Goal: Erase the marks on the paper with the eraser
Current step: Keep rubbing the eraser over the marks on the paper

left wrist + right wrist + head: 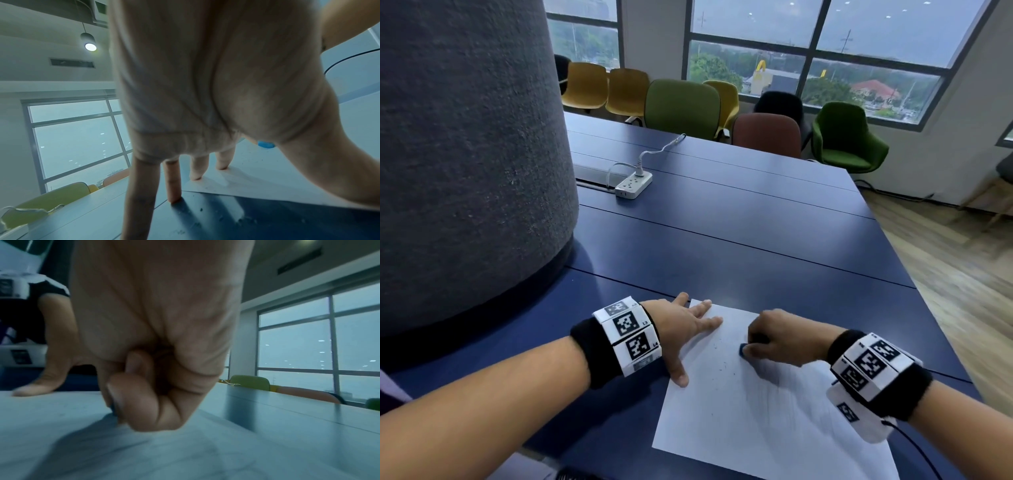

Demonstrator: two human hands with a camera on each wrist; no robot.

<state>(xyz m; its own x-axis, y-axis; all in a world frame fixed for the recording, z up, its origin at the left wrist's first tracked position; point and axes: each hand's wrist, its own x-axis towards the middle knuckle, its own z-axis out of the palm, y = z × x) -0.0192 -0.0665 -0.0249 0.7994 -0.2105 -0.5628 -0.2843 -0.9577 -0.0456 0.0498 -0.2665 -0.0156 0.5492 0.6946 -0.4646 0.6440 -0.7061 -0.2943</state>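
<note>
A white sheet of paper [756, 407] lies on the dark blue table [722, 240] near its front edge, with faint grey marks and eraser crumbs on it. My left hand [688, 329] lies flat with spread straight fingers [195, 172], pressing the sheet's upper left corner. My right hand [767, 339] is curled and pinches a small blue eraser [742, 350], whose tip touches the paper near its upper middle. From the left wrist the eraser [266, 144] shows as a blue spot past the palm. In the right wrist view the curled fingers [144, 402] hide most of it.
A large grey felt-covered column [472, 154] stands on the left of the table. A white power strip [633, 185] with a cable lies further back. Yellow, green, red and black chairs [681, 106] line the far edge under the windows. Wooden floor runs along the right.
</note>
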